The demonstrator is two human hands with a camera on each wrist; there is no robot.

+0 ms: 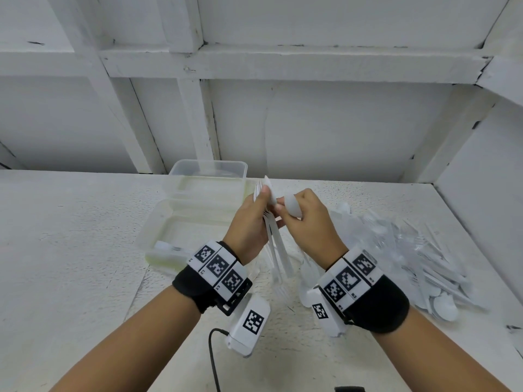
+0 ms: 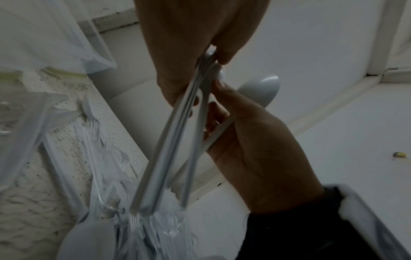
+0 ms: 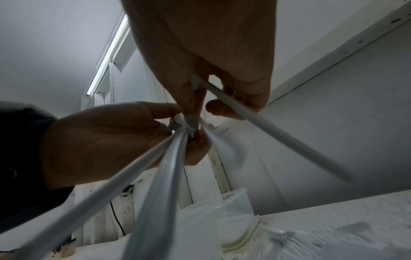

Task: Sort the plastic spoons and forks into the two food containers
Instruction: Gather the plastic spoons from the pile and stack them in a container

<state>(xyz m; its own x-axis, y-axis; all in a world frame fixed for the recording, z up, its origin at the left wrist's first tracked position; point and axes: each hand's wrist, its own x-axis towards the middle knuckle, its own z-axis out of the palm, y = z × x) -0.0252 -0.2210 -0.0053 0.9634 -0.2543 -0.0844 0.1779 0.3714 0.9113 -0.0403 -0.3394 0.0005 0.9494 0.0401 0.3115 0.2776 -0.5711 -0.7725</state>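
Note:
Over the table, my left hand (image 1: 256, 210) grips a bundle of white plastic cutlery (image 1: 276, 250) by its heads, with fork tines showing at the top and the handles pointing down toward me. My right hand (image 1: 297, 219) holds a white spoon (image 1: 293, 206), bowl up, in its curled fingers. Its fingertips also touch one piece of the bundle (image 2: 169, 149). The spoon's handle (image 3: 278, 137) runs out under the right palm. Two clear food containers sit behind the hands. The far container (image 1: 209, 172) looks empty, and the near container (image 1: 158, 222) has a few forks (image 1: 169, 247) in its near end.
A heap of loose spoons and forks in clear wrapping (image 1: 410, 250) lies at the right, close to the side wall. More cutlery (image 1: 283, 290) lies on the table under my hands. A black cable (image 1: 212, 352) trails near the front edge.

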